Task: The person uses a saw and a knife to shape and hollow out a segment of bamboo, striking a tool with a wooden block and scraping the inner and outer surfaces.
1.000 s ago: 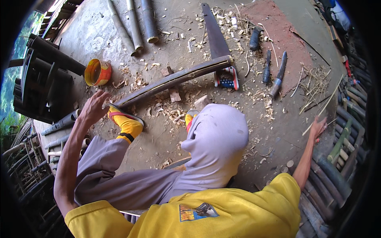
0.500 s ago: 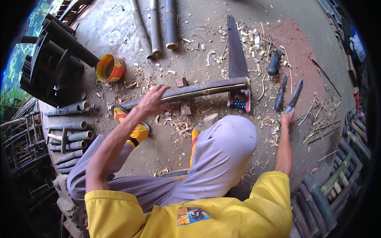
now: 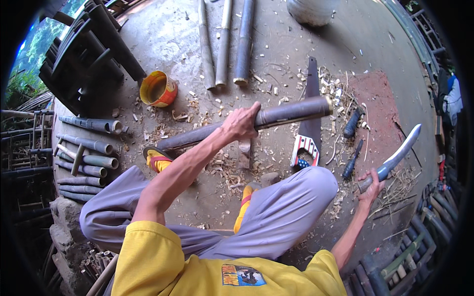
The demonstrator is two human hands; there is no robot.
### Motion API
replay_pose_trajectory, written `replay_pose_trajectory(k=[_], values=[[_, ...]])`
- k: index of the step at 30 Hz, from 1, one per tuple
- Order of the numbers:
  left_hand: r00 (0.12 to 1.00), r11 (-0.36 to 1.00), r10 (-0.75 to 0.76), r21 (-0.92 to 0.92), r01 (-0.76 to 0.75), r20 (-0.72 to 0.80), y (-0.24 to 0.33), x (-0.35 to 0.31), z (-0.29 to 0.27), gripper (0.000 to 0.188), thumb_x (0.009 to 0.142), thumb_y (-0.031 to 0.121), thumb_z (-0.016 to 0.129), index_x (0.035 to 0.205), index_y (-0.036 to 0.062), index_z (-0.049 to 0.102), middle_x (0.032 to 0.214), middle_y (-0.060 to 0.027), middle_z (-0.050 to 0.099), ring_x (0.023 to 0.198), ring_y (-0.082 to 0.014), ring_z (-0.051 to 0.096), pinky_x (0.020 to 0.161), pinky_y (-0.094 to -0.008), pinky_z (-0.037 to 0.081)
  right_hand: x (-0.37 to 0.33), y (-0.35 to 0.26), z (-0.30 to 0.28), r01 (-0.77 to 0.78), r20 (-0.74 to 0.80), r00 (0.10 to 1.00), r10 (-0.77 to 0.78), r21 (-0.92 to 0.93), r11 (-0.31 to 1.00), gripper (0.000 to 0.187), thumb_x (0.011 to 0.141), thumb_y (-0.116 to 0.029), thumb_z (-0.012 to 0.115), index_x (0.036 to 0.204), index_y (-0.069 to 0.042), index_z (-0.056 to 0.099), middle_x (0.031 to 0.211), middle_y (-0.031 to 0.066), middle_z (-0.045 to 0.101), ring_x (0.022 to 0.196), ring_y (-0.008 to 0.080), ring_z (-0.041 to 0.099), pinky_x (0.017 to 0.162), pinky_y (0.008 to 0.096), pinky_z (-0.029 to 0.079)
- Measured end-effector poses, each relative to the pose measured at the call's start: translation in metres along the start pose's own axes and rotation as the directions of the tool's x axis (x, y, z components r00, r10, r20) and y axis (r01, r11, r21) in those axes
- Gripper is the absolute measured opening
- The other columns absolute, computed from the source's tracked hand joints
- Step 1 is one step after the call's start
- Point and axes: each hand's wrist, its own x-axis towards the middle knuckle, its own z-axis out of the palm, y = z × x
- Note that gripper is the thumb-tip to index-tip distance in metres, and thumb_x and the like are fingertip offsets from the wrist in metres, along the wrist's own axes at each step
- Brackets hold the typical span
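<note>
Bamboo (image 3: pixel 292 112) — slanting from foot (image 3: pixel 158 162) over saw (image 3: pixel 312 130), being gripped mid-length in left hand (image 3: pixel 241 122). Knife (image 3: pixel 393 164) — being clasped in right hand (image 3: pixel 371 188), pointing away from bamboo. Lying around: shavings (image 3: pixel 224 170), suggesting some cutting done; not showing: amount left.

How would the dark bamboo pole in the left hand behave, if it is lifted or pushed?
The bamboo pole is likely stiff: it runs straight beyond the left hand, without visible sag. Its rounded outside suggests it could roll when nudged. The smooth-looking surface may be somewhat slippery.
</note>
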Motion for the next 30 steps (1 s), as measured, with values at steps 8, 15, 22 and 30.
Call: replay_pose_trajectory(k=[8,15,22,30], values=[[0.826,0.877,-0.021,-0.408,-0.255,-0.563,-0.008,-0.094,-0.167,0.056,0.071,0.029,0.076,0.115,0.0083,0.049,0.096,-0.0063,0.058,0.088,-0.0164,0.055,0.081,-0.0296,0.044,-0.087,-0.120,0.147,0.525,0.251,0.796,-0.550,0.166,0.835,0.029,0.085,-0.022,0.060,0.099,-0.003,0.045,0.066,0.0072,0.050,0.050,0.0163,0.052,0.050,0.0293,0.045],[0.494,0.968,-0.228,-0.249,0.023,-0.839,-0.005,-0.198,-0.190,0.071,0.057,0.036,0.083,0.103,0.0031,0.039,0.092,-0.0161,0.058,0.083,-0.0268,0.061,0.074,-0.0410,0.050,-0.191,-0.123,0.210,0.411,0.590,0.638,-0.494,0.282,0.867,0.022,0.082,-0.009,0.062,0.095,-0.001,0.046,0.067,0.0051,0.052,0.050,0.0136,0.054,0.050,0.0279,0.045],[0.274,0.818,-0.289,-0.385,-0.427,-0.917,-0.032,-0.274,-0.180,0.050,0.068,0.014,0.081,0.108,0.0035,0.053,0.095,-0.0064,0.062,0.086,-0.0136,0.060,0.074,-0.0278,0.050,-0.245,-0.035,0.249,0.253,0.868,0.483,-0.118,-0.009,0.967,0.023,0.080,0.001,0.063,0.094,-0.003,0.045,0.065,0.0030,0.051,0.046,0.0119,0.055,0.042,0.0263,0.047],[0.226,0.577,-0.431,-0.459,-0.676,-0.874,-0.050,-0.327,-0.177,0.028,0.071,0.004,0.072,0.097,-0.0018,0.063,0.089,-0.0078,0.065,0.080,-0.0105,0.063,0.069,-0.0241,0.051,-0.270,0.022,0.250,0.457,0.858,0.505,0.097,-0.361,0.813,0.026,0.075,-0.005,0.064,0.097,-0.001,0.052,0.063,0.0087,0.061,0.051,0.0166,0.063,0.047,0.0298,0.050]])
